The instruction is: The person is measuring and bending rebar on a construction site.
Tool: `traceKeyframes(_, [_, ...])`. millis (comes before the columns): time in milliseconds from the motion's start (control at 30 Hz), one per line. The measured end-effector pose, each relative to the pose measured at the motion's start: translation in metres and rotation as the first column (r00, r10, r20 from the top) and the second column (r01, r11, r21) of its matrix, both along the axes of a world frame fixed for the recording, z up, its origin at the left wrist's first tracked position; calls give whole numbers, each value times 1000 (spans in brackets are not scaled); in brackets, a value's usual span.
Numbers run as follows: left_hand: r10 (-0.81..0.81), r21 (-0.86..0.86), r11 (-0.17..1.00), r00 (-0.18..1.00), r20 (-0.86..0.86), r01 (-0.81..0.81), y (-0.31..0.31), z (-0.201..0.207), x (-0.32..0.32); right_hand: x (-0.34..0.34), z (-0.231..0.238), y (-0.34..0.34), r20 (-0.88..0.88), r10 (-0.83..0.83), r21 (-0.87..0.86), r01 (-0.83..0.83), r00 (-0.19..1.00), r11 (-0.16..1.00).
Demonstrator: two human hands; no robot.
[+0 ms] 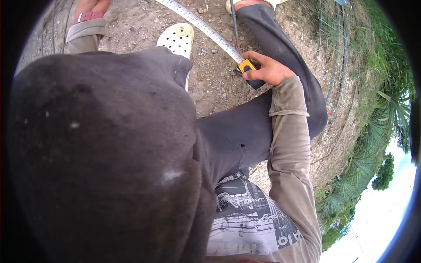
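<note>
My right hand [270, 69] grips a yellow and black tape measure [247, 65], the thumb on its near side and fingers over the top. From the case a pale metal blade [204, 29] runs out over the dirt, up and left past the top edge of the view. At the upper left, beyond my raised knee, is my left hand [93, 6], with a reddish band at the wrist. Its fingers are cut off by the top edge, so whatever they touch is hidden.
A pale clog with holes [179, 38] is on my foot beside the blade. A thin dark rod [234, 23] lies on the stony ground [210, 94] near my other leg. Wire mesh [334, 57] runs along the right, with grass and palm leaves [372, 136] beyond.
</note>
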State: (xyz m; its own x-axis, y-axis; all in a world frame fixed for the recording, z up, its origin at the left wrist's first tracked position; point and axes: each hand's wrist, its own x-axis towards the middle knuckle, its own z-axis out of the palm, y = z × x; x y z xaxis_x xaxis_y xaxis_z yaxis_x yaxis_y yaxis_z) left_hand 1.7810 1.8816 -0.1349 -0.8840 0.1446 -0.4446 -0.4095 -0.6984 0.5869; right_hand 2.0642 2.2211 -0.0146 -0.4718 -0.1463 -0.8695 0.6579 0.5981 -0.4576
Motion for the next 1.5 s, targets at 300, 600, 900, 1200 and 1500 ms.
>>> traceKeyframes(300, [17,-188,982,998,-53,-27,4,67,18,6,-15,9,-14,0,-55,-1,1000,998])
traceKeyframes(600, [47,-133,990,997,-58,-55,2,61,29,-5,10,3,-17,29,103,-27,999,994])
traceKeyframes(900, [-2,-159,987,996,-86,-12,-4,64,28,-5,11,4,-36,50,126,-45,998,991])
traceKeyframes(1200, [-5,-201,979,992,-124,-20,3,77,37,-1,13,5,-42,39,141,-33,998,990])
traceKeyframes(1500, [37,-182,982,992,-123,-59,4,77,38,-2,12,5,-41,44,141,-38,998,989])
